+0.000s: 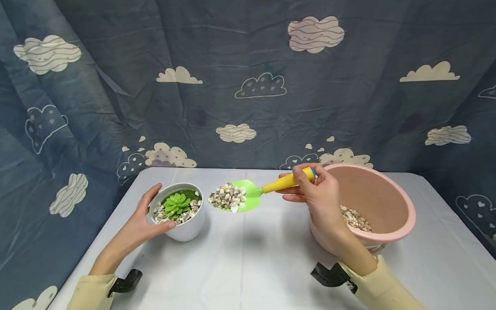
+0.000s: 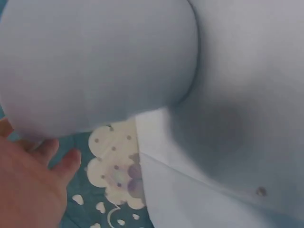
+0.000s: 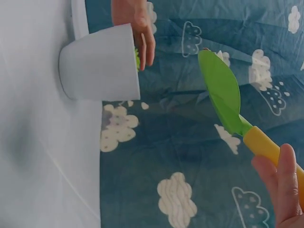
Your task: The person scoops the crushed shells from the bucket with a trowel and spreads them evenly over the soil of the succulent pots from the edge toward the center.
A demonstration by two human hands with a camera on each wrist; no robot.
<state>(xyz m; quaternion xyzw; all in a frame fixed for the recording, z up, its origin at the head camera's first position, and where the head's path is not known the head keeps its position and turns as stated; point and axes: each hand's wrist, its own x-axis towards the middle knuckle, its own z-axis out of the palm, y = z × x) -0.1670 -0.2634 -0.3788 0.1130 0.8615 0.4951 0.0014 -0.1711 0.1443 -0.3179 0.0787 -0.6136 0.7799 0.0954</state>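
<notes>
A white flowerpot point(image 1: 187, 228) stands at the left of the table, holding a green succulent point(image 1: 176, 205) ringed by small pebbles. My left hand point(image 1: 135, 224) grips this pot from its left, thumb at the front rim and a finger at the far side. By its yellow handle point(image 1: 284, 183), my right hand point(image 1: 319, 198) holds a small garden trowel point(image 1: 252, 196) with a green blade, raised over the table. Pebbles point(image 1: 227, 196) are heaped on the blade, whose tip is just right of the pot. From the right wrist, the underside of the blade point(image 3: 221, 90) shows.
On the right, behind my right forearm, stands a large pink tub point(image 1: 403, 215) with more pebbles point(image 1: 355, 219) in its bottom. A white cloth covers the table point(image 1: 248, 267). Beyond its far edge hangs a dark blue curtain point(image 1: 217, 51) with clouds on it.
</notes>
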